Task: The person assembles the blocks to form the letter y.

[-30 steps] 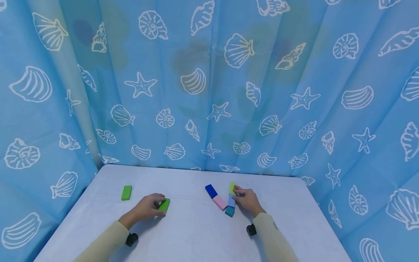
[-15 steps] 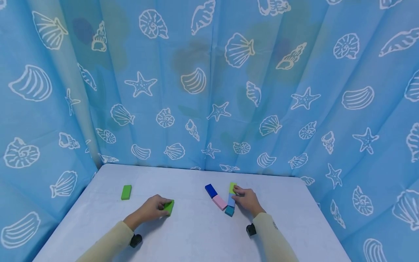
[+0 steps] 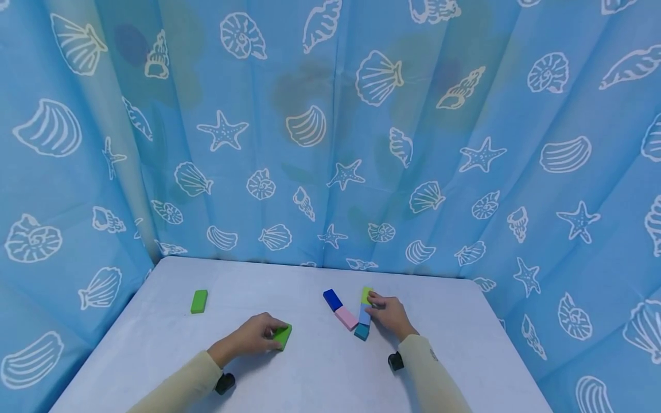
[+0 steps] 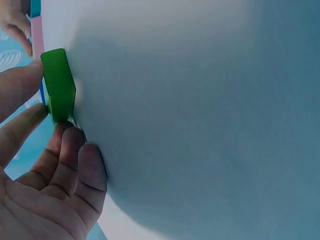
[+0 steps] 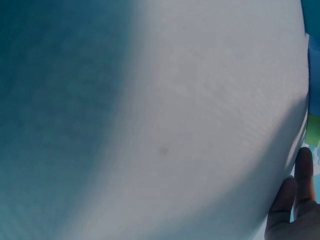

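My left hand (image 3: 253, 335) pinches a green block (image 3: 282, 337) between thumb and fingers, close over the table left of centre. Seen from the left wrist, that block stands out at the fingertips. At the right, my right hand (image 3: 392, 315) rests beside a lime block (image 3: 366, 293) and a light blue block (image 3: 364, 314), its fingertips right at their edges. A teal block (image 3: 362, 332) adjoins the light blue one at its near end. Beside it, a pink block (image 3: 346, 318) and a dark blue block (image 3: 333, 300) form a slanting row, so the blocks make a V.
Another green block (image 3: 199, 301) lies alone at the back left of the white table (image 3: 330, 378). A blue curtain (image 3: 330, 143) with shell prints hangs behind and at both sides. Dark wrist cameras sit under both sleeves.
My left hand has moved right and slightly nearer with the green block in its fingers. The right hand and the row of blocks have stayed in place.
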The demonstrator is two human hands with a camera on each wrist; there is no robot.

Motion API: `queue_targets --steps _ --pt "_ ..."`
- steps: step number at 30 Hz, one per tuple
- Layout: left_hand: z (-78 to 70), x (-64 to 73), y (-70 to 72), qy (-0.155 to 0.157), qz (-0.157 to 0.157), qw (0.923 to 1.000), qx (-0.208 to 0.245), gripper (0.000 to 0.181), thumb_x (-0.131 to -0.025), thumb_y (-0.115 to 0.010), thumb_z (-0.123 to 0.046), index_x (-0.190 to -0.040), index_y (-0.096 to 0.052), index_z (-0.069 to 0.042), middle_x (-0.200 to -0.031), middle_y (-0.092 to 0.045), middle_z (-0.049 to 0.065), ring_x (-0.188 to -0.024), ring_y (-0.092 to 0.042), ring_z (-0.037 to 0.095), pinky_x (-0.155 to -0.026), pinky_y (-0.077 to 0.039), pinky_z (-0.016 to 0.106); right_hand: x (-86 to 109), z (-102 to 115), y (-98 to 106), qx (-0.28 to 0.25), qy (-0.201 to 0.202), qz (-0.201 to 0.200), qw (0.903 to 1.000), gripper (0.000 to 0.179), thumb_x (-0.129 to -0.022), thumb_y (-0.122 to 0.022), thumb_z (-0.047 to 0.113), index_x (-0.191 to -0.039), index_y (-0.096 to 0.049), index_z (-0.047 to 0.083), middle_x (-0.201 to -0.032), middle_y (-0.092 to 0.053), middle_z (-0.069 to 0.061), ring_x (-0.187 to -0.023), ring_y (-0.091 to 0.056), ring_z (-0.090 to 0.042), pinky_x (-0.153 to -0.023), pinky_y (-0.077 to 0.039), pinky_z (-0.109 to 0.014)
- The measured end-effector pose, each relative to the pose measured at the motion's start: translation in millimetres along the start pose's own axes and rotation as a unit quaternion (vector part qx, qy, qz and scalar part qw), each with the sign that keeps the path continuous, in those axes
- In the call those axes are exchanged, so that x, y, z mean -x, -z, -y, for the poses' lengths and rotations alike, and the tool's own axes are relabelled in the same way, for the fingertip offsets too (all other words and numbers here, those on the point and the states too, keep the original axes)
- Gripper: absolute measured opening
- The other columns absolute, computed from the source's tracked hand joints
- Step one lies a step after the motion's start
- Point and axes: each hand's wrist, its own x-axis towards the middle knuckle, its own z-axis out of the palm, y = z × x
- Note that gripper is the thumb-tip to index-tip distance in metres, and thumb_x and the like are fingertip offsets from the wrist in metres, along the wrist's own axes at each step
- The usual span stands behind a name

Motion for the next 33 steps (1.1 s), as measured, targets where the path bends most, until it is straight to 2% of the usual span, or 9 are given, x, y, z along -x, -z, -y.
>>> queue_targets --steps 11,18,26,33 --pt "-21.1 -14.8 -19.5 -0.001 0.027 0.9996 0.012 0.042 -0.084 -0.079 -0.021 -0.124 -0.069 -0.012 -0.101 -0.062 -0.003 -0.087 -0.054 0.012 -0.076 -0.046 0.027 0.7 -2 -1 -0.001 0.000 0.000 1.0000 0.042 -0.091 -0.072 0.021 -0.131 -0.064 0.014 -0.147 -0.052 -0.002 -0.144 -0.038 -0.033 -0.113 -0.033 -0.054" --pt "-33.4 -29.8 -34.5 -0.020 0.039 0.9990 0.004 0.039 -0.085 -0.078 -0.022 -0.122 -0.070 -0.014 -0.103 -0.063 -0.005 -0.086 -0.054 0.009 -0.076 -0.046 0.024 2.4 -2 1 -0.001 0.003 -0.002 1.0000 0.041 -0.091 -0.072 0.020 -0.130 -0.064 0.013 -0.147 -0.053 -0.002 -0.144 -0.037 -0.034 -0.114 -0.032 -0.055" --pt "-45.8 -37.3 -42.9 -0.009 0.057 0.9983 0.011 0.038 -0.086 -0.076 -0.022 -0.123 -0.071 -0.016 -0.102 -0.064 -0.007 -0.088 -0.056 0.007 -0.079 -0.048 0.023 3.0 -2 -1 0.004 -0.002 -0.001 1.0000 0.042 -0.091 -0.071 0.022 -0.132 -0.063 0.014 -0.147 -0.052 -0.002 -0.144 -0.037 -0.034 -0.114 -0.032 -0.055" --pt "-54.9 -46.2 -52.0 -0.021 0.062 0.9979 0.004 0.038 -0.086 -0.077 -0.024 -0.122 -0.071 -0.018 -0.097 -0.064 -0.010 -0.084 -0.054 0.004 -0.076 -0.047 0.021 0.5 0 0 -0.001 -0.003 -0.001 1.0000 0.042 -0.091 -0.072 0.022 -0.131 -0.064 0.014 -0.147 -0.053 -0.003 -0.144 -0.037 -0.034 -0.114 -0.033 -0.054"
